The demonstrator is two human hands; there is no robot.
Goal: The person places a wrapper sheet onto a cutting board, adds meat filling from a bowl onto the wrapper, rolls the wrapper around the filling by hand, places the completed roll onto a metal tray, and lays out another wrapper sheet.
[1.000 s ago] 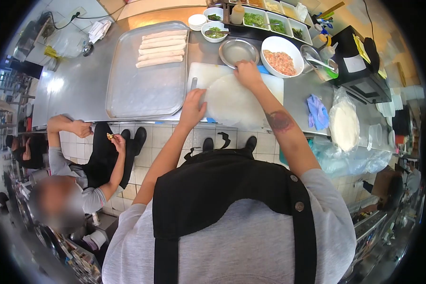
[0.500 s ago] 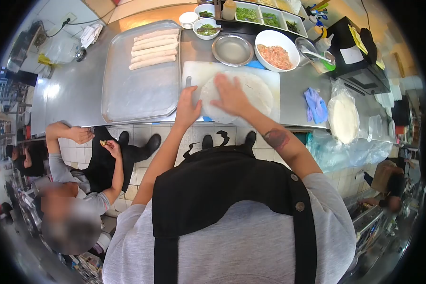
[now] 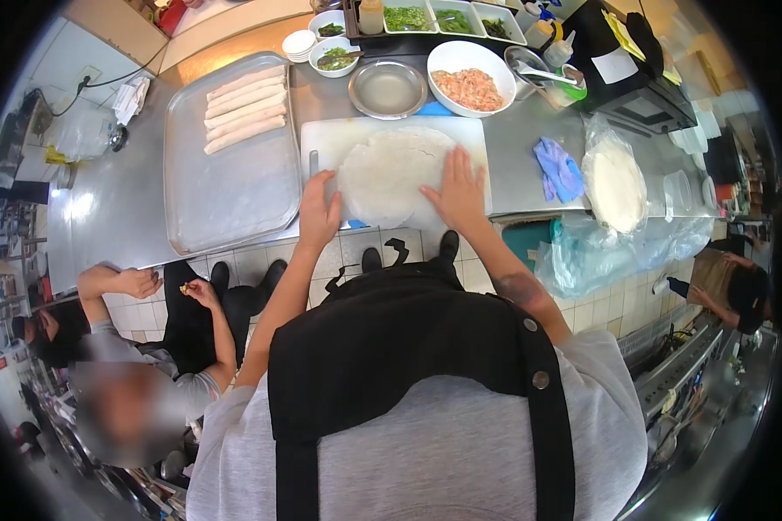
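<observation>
A thin round sheet of dough lies flat on a white cutting board at the counter's front edge. My right hand rests on the right edge of the dough, fingers stretched out. At the board's left edge, beside the dough, is my left hand, its fingers extended and holding nothing. Left of the board stands a large metal tray with several pale dough rolls lying side by side at its far end.
Behind the board are a metal plate, a white bowl of pinkish filling and small bowls of chopped greens. A blue cloth and plastic-wrapped dough lie to the right. A co-worker sits at left.
My right hand has slid from the dough's upper left part to its right edge. My left hand stays near the board's left edge. The camera view has shifted slightly.
</observation>
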